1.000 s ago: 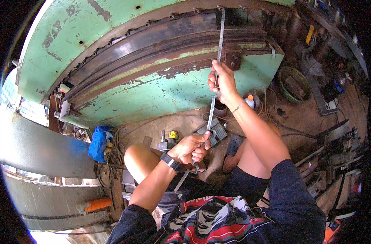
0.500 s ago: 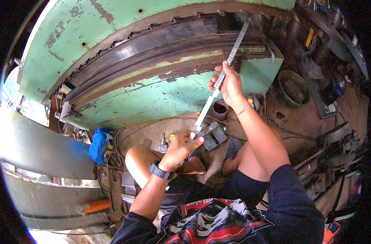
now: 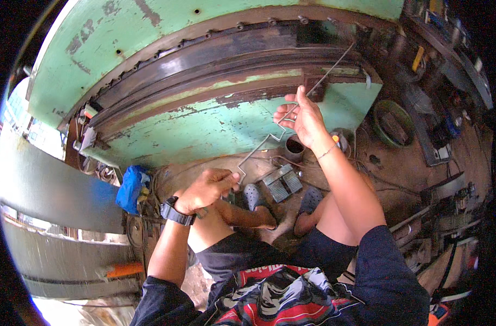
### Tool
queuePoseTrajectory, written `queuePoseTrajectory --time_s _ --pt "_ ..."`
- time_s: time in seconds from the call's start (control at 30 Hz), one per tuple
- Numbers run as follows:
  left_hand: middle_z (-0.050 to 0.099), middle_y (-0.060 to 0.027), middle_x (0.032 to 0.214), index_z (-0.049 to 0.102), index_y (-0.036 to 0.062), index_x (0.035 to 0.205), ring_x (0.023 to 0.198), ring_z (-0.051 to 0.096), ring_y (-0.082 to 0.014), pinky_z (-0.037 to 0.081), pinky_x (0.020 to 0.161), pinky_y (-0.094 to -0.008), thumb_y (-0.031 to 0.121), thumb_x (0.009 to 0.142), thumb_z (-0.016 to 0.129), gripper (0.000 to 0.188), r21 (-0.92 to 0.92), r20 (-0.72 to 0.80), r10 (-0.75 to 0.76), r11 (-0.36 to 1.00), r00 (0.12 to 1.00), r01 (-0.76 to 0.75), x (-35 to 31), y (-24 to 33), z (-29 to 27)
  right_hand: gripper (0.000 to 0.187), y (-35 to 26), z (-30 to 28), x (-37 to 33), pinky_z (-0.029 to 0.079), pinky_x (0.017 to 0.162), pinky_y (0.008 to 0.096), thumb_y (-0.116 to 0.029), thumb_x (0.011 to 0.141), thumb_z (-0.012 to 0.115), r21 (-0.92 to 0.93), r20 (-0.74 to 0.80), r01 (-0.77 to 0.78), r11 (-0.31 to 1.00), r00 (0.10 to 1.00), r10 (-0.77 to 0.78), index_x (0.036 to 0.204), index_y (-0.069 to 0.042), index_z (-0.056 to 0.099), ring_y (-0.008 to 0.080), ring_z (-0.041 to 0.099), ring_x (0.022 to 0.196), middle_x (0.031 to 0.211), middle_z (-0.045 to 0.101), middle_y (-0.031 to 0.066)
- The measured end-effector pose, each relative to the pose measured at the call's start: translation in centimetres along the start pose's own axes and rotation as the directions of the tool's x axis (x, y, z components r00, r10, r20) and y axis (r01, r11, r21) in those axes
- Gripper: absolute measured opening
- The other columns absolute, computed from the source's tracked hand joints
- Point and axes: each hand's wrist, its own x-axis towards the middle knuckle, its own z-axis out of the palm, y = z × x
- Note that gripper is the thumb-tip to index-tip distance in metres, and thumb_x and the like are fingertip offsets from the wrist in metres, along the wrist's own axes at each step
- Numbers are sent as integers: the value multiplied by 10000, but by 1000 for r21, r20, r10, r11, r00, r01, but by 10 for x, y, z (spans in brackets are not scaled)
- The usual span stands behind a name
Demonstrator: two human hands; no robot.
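A long, narrow metal strip (image 3: 256, 152) with several sharp zigzag bends spans the gap between my hands, seen almost edge-on. My left hand (image 3: 212, 190) pinches its lower, bent end between thumb and fingers. Farther up, my right hand (image 3: 304, 120) holds the strip loosely, thumb on one side and the fingers partly spread on the other. The straight upper end slants past this hand toward the far right, in front of the green machine (image 3: 204, 130). Behind it is the machine's dark horizontal bed (image 3: 204, 57).
A ridged foot pedal (image 3: 281, 183) lies on the floor between my feet and the machine, beside a round dark pot (image 3: 294, 148). Cables cross the floor. A green basin (image 3: 393, 124) stands at right; a blue bag (image 3: 131, 190) and large metal sheets (image 3: 58, 190) are at left.
The strip has turned from showing its flat face to nearly edge-on, so its bends show. My left hand moved left with its end; my right hand's fingers have loosened a little.
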Motion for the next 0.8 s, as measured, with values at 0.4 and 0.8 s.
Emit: queuePoseTrajectory --time_s 0.4,0.8 --pt "708 -215 841 759 35 1020 753 704 -389 537 651 -448 458 811 837 479 577 -277 262 815 924 -58 -40 -42 -47 327 38 25 -36 616 858 436 -368 1068 581 -133 275 -264 955 916 291 1264 -108 614 256 715 963 1053 712 120" --pt "670 -152 990 699 49 1173 995 642 -363 462 998 -514 180 867 652 336 382 -456 280 919 845 -98 -66 -81 -46 173 80 76 -44 646 855 464 -186 1069 569 -68 218 -252 965 940 261 1088 -17 605 309 741 983 1040 711 146"
